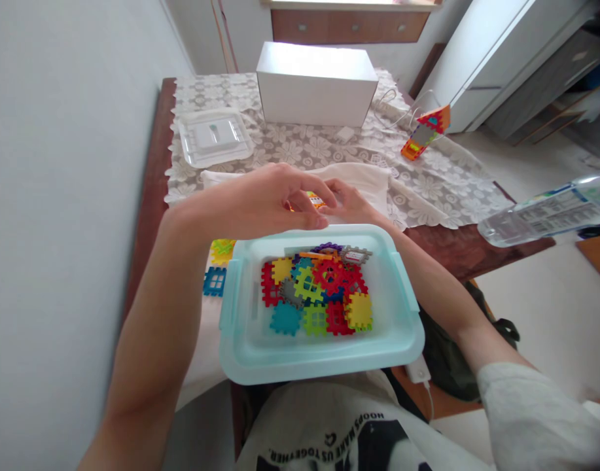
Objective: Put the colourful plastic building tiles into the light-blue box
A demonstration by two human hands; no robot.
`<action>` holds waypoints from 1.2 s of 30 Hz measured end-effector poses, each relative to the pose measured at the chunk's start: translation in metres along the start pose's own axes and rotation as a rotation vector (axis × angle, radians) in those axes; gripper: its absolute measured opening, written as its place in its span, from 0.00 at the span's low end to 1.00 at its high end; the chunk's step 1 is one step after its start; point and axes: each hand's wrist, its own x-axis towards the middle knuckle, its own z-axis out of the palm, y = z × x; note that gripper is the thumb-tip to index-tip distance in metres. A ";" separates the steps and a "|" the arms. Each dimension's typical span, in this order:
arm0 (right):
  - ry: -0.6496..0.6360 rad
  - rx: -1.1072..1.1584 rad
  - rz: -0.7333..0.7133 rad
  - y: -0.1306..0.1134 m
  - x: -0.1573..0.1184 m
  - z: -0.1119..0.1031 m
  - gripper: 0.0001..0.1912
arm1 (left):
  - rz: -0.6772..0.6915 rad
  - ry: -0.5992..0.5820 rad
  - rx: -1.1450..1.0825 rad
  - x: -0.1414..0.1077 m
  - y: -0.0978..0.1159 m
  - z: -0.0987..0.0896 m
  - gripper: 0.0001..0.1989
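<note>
Frame centre: left hand (pixel 275 199) and right hand (pixel 351 204) meet, fingertips pinching a small orange-white piece (pixel 315 199) above the teal bin (pixel 241 327) of interlocking tiles (pixel 317 294).

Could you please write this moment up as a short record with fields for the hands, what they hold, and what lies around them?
left hand: left hand, fingers curled, above the far rim of the bin
right hand: right hand, meeting the left
held: small multicoloured piece pinched between both hands, mostly hidden
bin: pale blue plastic bin holding a heap of interlocking tiles
loose tiles: yellow tile and blue tile left of the bin
behind: clear lid, white box, built tile model
</note>
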 end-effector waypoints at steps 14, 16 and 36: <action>-0.136 0.702 0.068 0.011 0.012 -0.007 0.34 | -0.361 0.016 0.267 0.032 -0.122 0.000 0.50; -0.185 0.742 0.044 0.008 0.008 -0.009 0.34 | -0.366 -0.004 0.279 0.033 -0.129 0.002 0.54; -0.632 0.956 -0.099 0.016 -0.006 -0.012 0.34 | -0.310 0.162 0.298 0.043 -0.154 0.004 0.32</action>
